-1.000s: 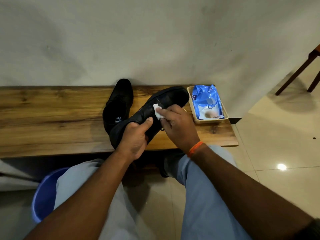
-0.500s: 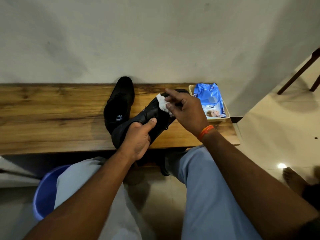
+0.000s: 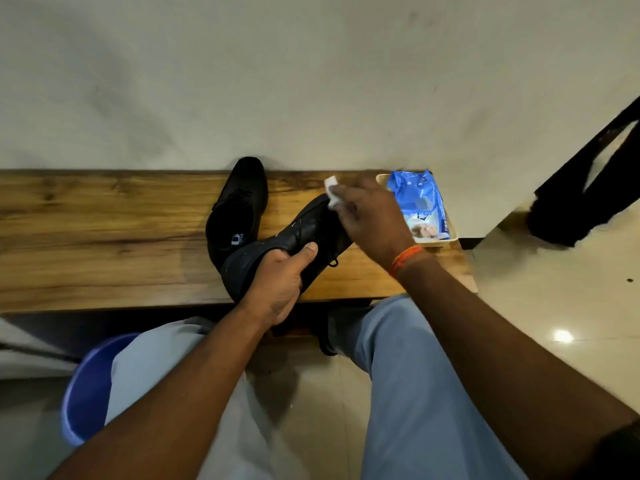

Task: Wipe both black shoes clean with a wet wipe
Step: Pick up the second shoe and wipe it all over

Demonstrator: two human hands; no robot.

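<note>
My left hand (image 3: 280, 284) grips the heel end of a black lace-up shoe (image 3: 294, 237), which lies tilted over the wooden bench (image 3: 104, 237) with its toe pointing away to the right. My right hand (image 3: 372, 220), with an orange thread at the wrist, covers the toe and pinches a small white wet wipe (image 3: 331, 192) against it. The second black shoe (image 3: 239, 209) stands on the bench just behind and to the left, its opening facing up.
A blue pack of wet wipes (image 3: 420, 202) lies in a small tan tray (image 3: 381, 178) at the bench's right end. A blue bucket (image 3: 86, 393) sits on the floor at lower left. The wall runs behind the bench. Dark chair legs (image 3: 581, 188) stand at right.
My right hand slid the wipe from the middle of the shoe up to its toe. The left hand kept its hold on the heel.
</note>
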